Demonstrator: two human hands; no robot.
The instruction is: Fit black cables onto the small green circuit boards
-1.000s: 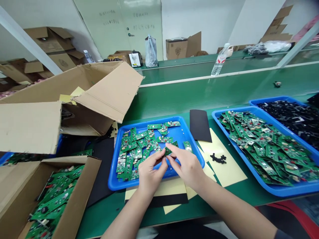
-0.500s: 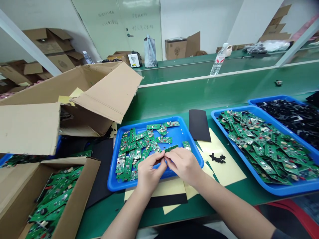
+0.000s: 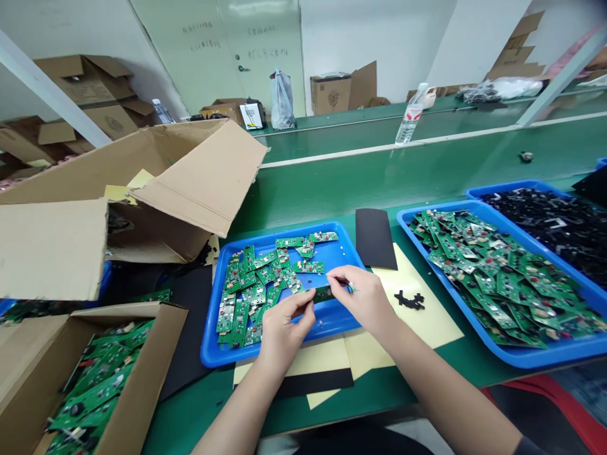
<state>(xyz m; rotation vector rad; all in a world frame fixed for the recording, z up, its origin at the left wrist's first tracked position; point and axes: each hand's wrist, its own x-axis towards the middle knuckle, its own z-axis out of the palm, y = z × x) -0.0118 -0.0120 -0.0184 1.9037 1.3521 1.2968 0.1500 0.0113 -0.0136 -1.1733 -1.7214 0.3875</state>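
The person is wearing dark clothing (image 3: 365,443), of which a nearly black patch is showing just beyond the near edge of the worktop (image 3: 372,398), its folds too dim to make out. A plain, dark sleeve (image 3: 528,446) is covering the top of the visible right arm (image 3: 446,385), its hem running straight across. The left arm (image 3: 249,395) is showing bare, and the left hand (image 3: 284,319) and right hand (image 3: 364,298) are going uncovered, slim fingers tapering.
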